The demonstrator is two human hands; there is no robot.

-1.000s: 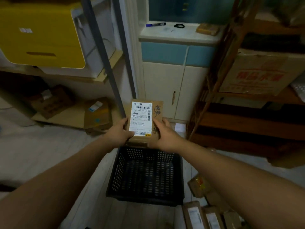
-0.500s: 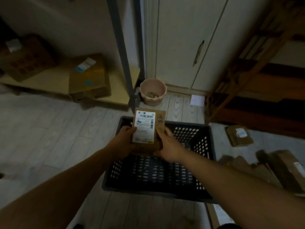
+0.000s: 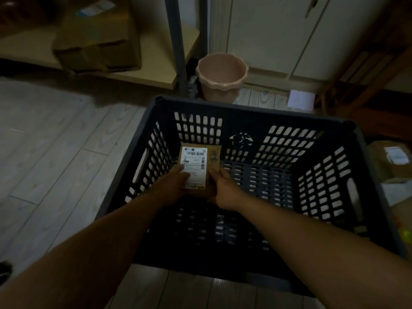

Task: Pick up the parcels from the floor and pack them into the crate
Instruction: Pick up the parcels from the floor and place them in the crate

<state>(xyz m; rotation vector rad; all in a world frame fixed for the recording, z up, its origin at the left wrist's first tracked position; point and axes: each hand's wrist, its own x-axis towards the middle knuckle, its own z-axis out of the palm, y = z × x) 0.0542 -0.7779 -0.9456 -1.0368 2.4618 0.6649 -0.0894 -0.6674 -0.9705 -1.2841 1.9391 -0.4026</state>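
A small brown cardboard parcel (image 3: 198,162) with a white shipping label is down inside the dark slotted plastic crate (image 3: 252,109), near its far left corner. My left hand (image 3: 172,182) grips the parcel's near left side and my right hand (image 3: 223,189) grips its near right side. Both forearms reach over the crate's near rim. The crate holds nothing else that I can see. More brown parcels (image 3: 389,161) lie on the floor just right of the crate.
A pink plastic bucket (image 3: 221,75) stands behind the crate beside a grey metal shelf post (image 3: 177,45). A cardboard box (image 3: 98,39) rests on a low wooden shelf at the back left. White cabinet doors (image 3: 267,34) and a wooden rack (image 3: 367,70) close the back.
Both hands have lowered the parcel from above the crate's rim down into the crate. My view has tilted down and closer to the crate.
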